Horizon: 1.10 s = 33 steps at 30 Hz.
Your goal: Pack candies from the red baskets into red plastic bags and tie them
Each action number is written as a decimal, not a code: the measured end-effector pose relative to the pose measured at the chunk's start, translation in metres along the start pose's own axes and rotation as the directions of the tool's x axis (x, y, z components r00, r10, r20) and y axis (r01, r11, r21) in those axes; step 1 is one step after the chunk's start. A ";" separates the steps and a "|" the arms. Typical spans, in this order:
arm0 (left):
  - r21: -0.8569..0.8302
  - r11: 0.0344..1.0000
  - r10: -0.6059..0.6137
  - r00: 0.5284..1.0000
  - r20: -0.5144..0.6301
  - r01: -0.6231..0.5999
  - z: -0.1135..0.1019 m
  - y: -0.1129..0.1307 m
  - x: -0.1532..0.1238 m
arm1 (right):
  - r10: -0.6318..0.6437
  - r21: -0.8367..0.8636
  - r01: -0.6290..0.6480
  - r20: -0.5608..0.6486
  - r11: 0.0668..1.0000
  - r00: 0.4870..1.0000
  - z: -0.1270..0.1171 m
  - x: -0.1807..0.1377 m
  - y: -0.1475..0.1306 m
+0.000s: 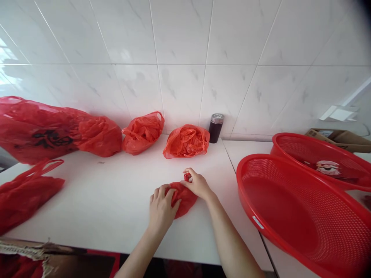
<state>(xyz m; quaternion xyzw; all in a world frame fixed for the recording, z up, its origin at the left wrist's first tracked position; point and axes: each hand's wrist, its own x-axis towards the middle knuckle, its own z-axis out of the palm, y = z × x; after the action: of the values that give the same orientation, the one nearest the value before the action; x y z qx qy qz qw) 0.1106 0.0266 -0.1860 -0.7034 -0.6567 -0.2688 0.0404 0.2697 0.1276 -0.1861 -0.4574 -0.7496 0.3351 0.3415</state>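
Observation:
On the white table in front of me lies a small, soft red bag [185,201], rounded and flattened; whether it is plastic or cloth I cannot tell. My left hand [162,200] rests on its left side, with the fingers curled and the thumb pressing into its folds. My right hand [198,184] is at its upper right edge. A small shiny red piece [188,177] is pinched between its thumb and fingers; I cannot tell whether it belongs to the bag.
Along the tiled wall stand several red plastic bags [188,142] and a dark flask [216,129]. Two red plastic baskets [278,208] are on the right, a cardboard box [348,141] behind them. Another red bag [29,193] lies left, above an open carton [58,264].

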 end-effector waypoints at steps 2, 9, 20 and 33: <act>-0.040 0.999 0.010 1.000 -0.008 -0.011 -0.001 -0.006 -0.002 | -0.020 -0.015 0.021 0.059 1.000 0.998 -0.005 -0.001 0.001; -0.188 0.981 0.035 0.999 -0.012 -0.036 -0.008 -0.014 -0.010 | -0.087 -0.009 0.087 -0.130 0.996 0.988 0.008 0.000 -0.014; -0.415 0.874 -0.299 0.953 -0.052 0.251 -0.036 -0.015 0.021 | -0.043 0.305 0.078 -0.118 0.949 0.992 0.005 0.003 -0.018; -0.296 0.943 -0.164 0.986 -0.021 0.151 -0.015 -0.037 0.022 | -0.010 0.229 0.071 -0.256 0.971 0.967 0.009 0.010 -0.005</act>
<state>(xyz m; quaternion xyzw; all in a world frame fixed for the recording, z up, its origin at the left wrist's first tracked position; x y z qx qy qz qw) 0.0705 0.0452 -0.1750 -0.6405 -0.6627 -0.3815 -0.0709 0.2568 0.1332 -0.1844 -0.4368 -0.6639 0.3538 0.4932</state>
